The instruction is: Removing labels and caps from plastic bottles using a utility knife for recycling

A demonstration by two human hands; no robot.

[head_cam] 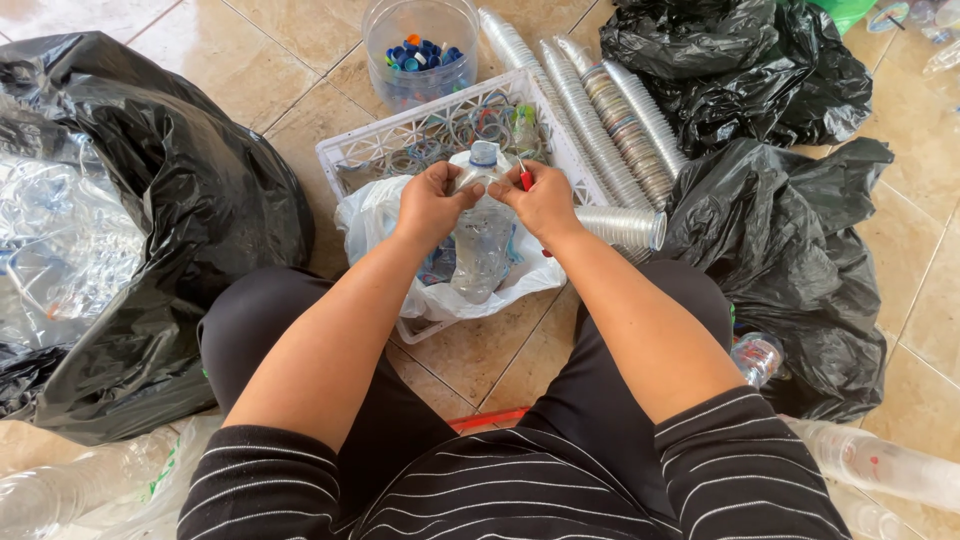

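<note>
A clear plastic bottle (482, 245) with a pale blue cap points away from me above a white plastic bag (372, 215). My left hand (430, 203) grips the bottle's neck from the left. My right hand (545, 197) is closed on a small red-handled cutter (525, 178) held against the neck just below the cap. Both hands meet at the bottle's top, over the near end of a white plastic crate (362, 148).
The crate holds several loose plastic rings. Behind it stands a clear tub (420, 45) with blue caps. Long stacks of clear cups (600, 110) lie to the right. Black bags (150, 240) (790, 250) flank me; clear bottles (880, 465) lie on the tiled floor.
</note>
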